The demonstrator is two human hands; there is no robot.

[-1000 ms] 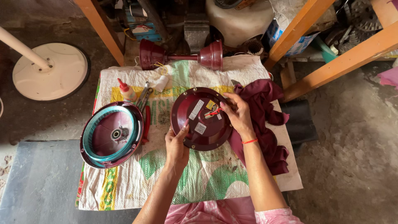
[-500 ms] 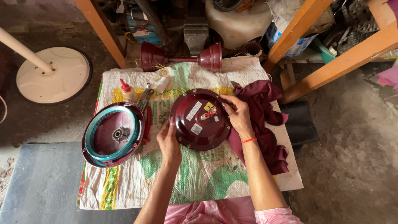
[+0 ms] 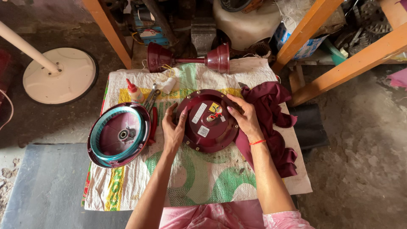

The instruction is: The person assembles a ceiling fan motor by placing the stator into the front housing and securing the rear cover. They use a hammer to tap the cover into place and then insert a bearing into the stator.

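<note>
Motor housing half (image 3: 119, 135) (teal-lined, open side up) lies at the left of the woven sack (image 3: 203, 178), untouched. Left hand (image 3: 173, 129) grips the left rim of the maroon cover (image 3: 208, 121) at mid-sack, while the right hand (image 3: 242, 116) clasps its right rim beside the maroon cloth (image 3: 273, 123). Step in hand appears to be positioning the cover; any next move calls for a steady two-handed hold, clear of the centre wires.

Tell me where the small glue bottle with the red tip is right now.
The glue bottle stands at the woven mat's far-left corner, beside the pliers, just above the teal-rimmed housing.
</note>
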